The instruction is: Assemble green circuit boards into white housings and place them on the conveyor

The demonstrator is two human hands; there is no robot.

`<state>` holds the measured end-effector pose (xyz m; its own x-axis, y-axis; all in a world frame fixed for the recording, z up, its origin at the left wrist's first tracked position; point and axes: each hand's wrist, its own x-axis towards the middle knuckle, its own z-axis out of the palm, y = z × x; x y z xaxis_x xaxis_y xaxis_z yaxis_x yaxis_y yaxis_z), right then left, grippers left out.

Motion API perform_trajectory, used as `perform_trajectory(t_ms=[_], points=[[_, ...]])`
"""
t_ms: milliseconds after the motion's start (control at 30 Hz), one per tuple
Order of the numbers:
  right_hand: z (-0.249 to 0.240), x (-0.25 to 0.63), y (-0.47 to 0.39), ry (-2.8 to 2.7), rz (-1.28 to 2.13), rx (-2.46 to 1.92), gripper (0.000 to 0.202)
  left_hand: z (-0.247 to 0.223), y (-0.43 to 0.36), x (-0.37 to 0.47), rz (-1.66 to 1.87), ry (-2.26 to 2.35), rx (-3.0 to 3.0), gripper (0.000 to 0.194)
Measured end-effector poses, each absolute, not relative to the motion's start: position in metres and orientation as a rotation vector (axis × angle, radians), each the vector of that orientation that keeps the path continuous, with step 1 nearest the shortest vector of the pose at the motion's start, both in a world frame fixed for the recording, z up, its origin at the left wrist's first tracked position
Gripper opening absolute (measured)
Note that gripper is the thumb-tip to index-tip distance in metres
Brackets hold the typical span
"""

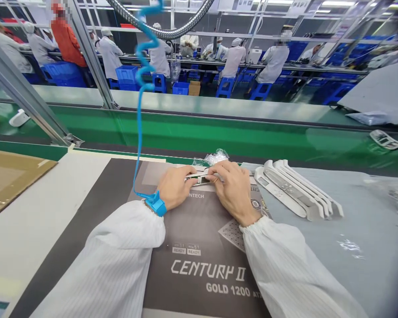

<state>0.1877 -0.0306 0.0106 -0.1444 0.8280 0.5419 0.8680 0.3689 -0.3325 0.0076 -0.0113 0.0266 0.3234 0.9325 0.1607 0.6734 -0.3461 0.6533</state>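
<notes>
Between my two hands is a white plastic part [201,178] with an open, hollow side; its full shape is hidden by my fingers. My left hand [173,187] pinches its left end, thumb below and fingers above. The right end is gripped by my right hand [232,187], its fingers bent over the part. Both hands rest low over a dark printed cardboard sheet [199,229]. A blue wrist strap [156,204] with a coiled cord [139,128] circles my left wrist. Crumpled clear plastic [218,155] lies just beyond the part.
Several white curved plastic shells [295,192] lie in a row on grey sheeting [318,247] at right. Brown cardboard [16,174] sits at left. Past the bench runs a green conveyor belt [199,132] carrying a white shell [386,139]. Metal posts [93,57] rise at left; co-workers sit beyond.
</notes>
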Motion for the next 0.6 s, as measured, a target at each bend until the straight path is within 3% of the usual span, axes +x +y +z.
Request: perform_trajectory(t_ms=[167,300,600], points=[[0.012,0.180,-0.037,-1.955,0.073,-1.389,0.016,0.023,-0.003,0.004,0.885,1.700,1.808,0.016],[0.010,0.181,-0.036,-1.612,0.402,-1.497,0.013,0.019,0.001,0.001,1.037,1.507,1.610,0.016],[0.010,0.173,-0.032,-1.076,0.838,-1.351,0.039,0.021,-0.018,0.023,1.084,1.206,1.597,0.014]])
